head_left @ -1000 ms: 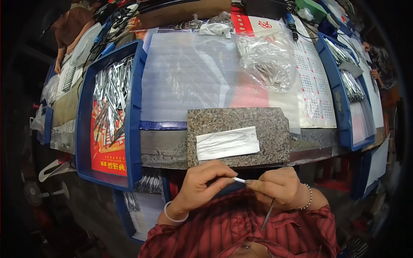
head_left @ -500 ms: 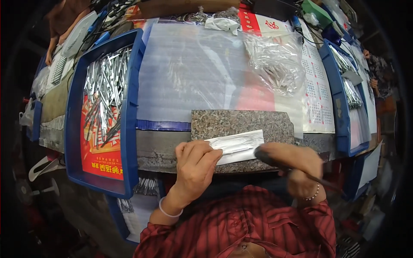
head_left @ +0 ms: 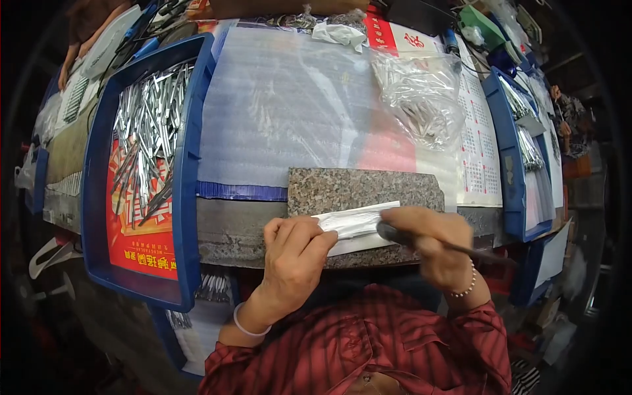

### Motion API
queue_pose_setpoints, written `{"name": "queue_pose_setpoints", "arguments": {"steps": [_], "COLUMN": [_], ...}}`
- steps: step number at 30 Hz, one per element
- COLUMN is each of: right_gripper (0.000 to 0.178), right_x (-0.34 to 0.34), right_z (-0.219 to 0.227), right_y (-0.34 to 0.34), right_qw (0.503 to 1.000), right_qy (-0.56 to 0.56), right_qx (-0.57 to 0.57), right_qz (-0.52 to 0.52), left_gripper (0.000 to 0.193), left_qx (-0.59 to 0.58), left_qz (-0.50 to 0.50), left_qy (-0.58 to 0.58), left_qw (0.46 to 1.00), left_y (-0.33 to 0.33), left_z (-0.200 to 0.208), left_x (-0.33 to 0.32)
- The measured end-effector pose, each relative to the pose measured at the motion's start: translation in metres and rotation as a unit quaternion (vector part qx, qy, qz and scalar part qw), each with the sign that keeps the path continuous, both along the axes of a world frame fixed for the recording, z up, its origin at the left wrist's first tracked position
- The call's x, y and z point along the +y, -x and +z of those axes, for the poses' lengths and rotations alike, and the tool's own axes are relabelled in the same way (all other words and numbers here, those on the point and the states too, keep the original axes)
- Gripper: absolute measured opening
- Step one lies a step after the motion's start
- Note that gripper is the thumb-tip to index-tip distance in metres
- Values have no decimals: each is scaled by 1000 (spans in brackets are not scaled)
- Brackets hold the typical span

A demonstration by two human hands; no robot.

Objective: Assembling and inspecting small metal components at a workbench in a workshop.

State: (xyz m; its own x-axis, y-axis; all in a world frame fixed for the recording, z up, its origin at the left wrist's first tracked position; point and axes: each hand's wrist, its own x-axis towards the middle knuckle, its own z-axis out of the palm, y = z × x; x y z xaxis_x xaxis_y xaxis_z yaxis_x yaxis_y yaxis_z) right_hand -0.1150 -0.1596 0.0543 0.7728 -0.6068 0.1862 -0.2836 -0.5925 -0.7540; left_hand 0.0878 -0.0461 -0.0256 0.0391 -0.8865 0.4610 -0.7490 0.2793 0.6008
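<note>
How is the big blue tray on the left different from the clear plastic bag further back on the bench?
The blue tray is a rigid, open, opaque box; the clear bag is soft, crumpled and see-through. The tray's metal pieces lie spread over a red printed sheet; the bag's are bunched together. The tray sits at the left, the bag at the right rear. Both hold slim silvery metal pieces.

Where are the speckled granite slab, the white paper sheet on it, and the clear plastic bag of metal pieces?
speckled granite slab (head_left: pixel 359 189): head view, bare top surface.
white paper sheet (head_left: pixel 352 220): head view, middle.
clear plastic bag of metal pieces (head_left: pixel 421 99): head view, middle.
</note>
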Motion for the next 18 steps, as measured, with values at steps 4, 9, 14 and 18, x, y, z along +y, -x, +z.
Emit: {"name": "queue_pose_setpoints", "arguments": {"steps": [4, 9, 14, 18], "right_gripper": [22, 21, 16, 21], "right_x": [33, 11, 10, 19], "right_z": [23, -28, -19, 7], "right_y": [28, -37, -41, -41], "right_qw": [927, 991, 994, 972], "right_qy": [-336, 89, 58, 186], "right_qx": [-156, 14, 27, -102], "right_qz": [-58, 100, 90, 104], "left_gripper": [26, 23, 20, 20], "left_qx": [-7, 14, 11, 7], "left_qz": [15, 13, 47, 40], "left_qy": [-3, -11, -7, 5], "left_qw": [1000, 1000, 999, 999], "left_y": [-1, -4, -17, -19], "left_z": [-2, 3, 0, -1], "left_x": [6, 2, 16, 17]}}
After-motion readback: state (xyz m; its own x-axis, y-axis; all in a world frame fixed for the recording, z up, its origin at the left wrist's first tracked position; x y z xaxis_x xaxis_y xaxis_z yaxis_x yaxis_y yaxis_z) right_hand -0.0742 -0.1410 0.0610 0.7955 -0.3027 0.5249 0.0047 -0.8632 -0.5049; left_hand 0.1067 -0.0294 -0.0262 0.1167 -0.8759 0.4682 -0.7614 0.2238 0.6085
